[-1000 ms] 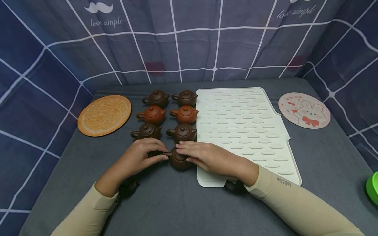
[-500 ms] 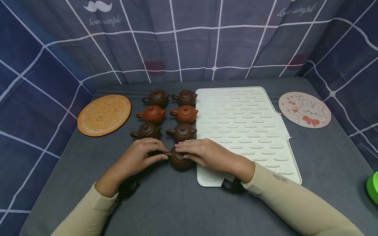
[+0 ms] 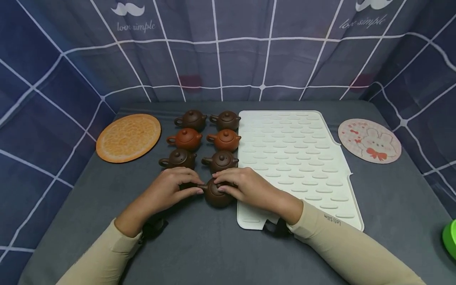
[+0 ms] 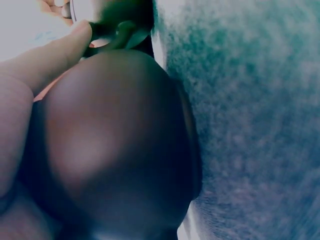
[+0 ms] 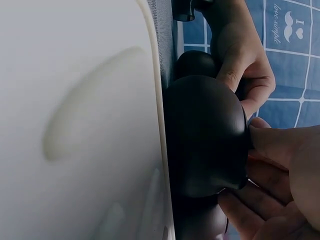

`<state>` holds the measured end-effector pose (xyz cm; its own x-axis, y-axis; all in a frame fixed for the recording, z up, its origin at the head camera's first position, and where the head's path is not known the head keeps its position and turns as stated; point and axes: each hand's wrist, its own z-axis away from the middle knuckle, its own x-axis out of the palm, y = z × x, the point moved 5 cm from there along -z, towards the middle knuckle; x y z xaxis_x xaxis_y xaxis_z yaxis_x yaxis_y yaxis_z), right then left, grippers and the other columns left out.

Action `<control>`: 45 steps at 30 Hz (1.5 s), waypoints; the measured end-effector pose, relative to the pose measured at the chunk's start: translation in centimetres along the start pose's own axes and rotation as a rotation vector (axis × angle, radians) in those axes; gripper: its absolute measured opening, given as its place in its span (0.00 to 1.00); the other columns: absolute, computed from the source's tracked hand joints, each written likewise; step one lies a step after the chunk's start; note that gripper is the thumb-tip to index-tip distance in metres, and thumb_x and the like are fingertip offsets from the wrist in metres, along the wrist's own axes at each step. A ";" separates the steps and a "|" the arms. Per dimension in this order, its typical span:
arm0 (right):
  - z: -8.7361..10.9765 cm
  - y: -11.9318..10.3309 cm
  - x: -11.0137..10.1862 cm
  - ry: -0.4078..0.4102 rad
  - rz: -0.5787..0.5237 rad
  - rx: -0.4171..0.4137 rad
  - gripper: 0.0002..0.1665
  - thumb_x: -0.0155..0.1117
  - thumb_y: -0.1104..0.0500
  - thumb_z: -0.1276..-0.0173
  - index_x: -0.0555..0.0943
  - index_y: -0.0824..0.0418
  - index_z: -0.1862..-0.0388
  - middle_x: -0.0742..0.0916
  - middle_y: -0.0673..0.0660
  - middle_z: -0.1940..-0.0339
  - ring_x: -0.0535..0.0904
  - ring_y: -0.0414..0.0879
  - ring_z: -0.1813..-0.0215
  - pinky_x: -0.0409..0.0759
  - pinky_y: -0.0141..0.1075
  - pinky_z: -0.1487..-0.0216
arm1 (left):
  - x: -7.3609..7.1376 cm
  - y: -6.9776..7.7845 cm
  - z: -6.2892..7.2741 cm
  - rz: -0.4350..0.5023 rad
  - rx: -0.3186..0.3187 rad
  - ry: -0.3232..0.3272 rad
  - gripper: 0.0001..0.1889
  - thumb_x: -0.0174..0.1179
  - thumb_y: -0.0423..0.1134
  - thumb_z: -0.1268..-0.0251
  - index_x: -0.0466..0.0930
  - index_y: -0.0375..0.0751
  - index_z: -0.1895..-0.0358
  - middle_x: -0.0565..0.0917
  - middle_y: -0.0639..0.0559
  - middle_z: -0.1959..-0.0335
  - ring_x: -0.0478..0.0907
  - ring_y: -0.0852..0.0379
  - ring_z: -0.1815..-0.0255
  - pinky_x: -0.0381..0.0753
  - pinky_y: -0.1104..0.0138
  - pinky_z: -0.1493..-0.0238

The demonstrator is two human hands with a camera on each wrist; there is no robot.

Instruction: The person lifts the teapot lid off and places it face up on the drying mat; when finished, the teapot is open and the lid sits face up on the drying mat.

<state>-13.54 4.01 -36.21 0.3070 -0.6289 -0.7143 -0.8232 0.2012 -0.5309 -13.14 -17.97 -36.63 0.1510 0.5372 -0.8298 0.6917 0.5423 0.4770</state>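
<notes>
Dark brown clay teapots stand at the near end of two short columns. My right hand (image 3: 246, 186) holds the near right teapot (image 3: 216, 199) from above, thumb on its lid and fingers over its far side. In the right wrist view, this teapot stands right at the white mat's edge. Beside its handle is my left hand (image 3: 174, 186), curled round another brown teapot (image 4: 115, 145), mostly hidden under the palm in the head view. Just beyond the hands stand two more dark teapots, one on the left (image 3: 181, 158) and one on the right (image 3: 221, 161).
Farther back are two reddish teapots, left (image 3: 186, 139) and right (image 3: 225, 140), with dark ones behind. The white ridged mat (image 3: 285, 158) lies right of them. An orange-slice placemat (image 3: 128, 138) lies left, a rabbit placemat (image 3: 370, 141) right. A green container (image 3: 450, 239) stands at the right edge.
My right hand has shifted slightly left, and its thumb has moved farther over the teapot's lid. The left hand stays in place. The head view has tilted a little.
</notes>
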 end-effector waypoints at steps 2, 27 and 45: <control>0.0 0.0 0.1 0.005 -0.014 0.005 0.11 0.70 0.65 0.24 0.88 0.65 0.46 0.87 0.60 0.40 0.82 0.46 0.36 0.79 0.37 0.37 | 0.0 0.0 -0.1 -0.005 0.004 -0.002 0.09 0.76 0.44 0.35 0.92 0.53 0.53 0.85 0.64 0.55 0.82 0.64 0.55 0.83 0.62 0.55; 0.4 -0.8 -0.2 0.067 0.032 -0.059 0.13 0.70 0.62 0.24 0.88 0.63 0.44 0.87 0.55 0.41 0.80 0.47 0.36 0.72 0.52 0.29 | 0.2 0.0 0.2 -0.024 -0.008 0.012 0.08 0.76 0.45 0.35 0.92 0.56 0.54 0.85 0.67 0.55 0.81 0.65 0.54 0.82 0.60 0.53; 0.3 -0.9 -0.8 0.136 -0.071 -0.025 0.12 0.71 0.65 0.26 0.87 0.63 0.45 0.87 0.56 0.41 0.81 0.46 0.37 0.77 0.40 0.36 | 0.2 0.0 0.1 -0.020 0.006 0.014 0.07 0.76 0.44 0.34 0.92 0.55 0.55 0.85 0.66 0.56 0.82 0.65 0.55 0.82 0.60 0.54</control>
<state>-12.90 4.56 -35.33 0.2986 -0.7373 -0.6061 -0.8139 0.1350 -0.5651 -13.04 -17.96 -36.89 0.1275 0.5354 -0.8349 0.6989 0.5488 0.4586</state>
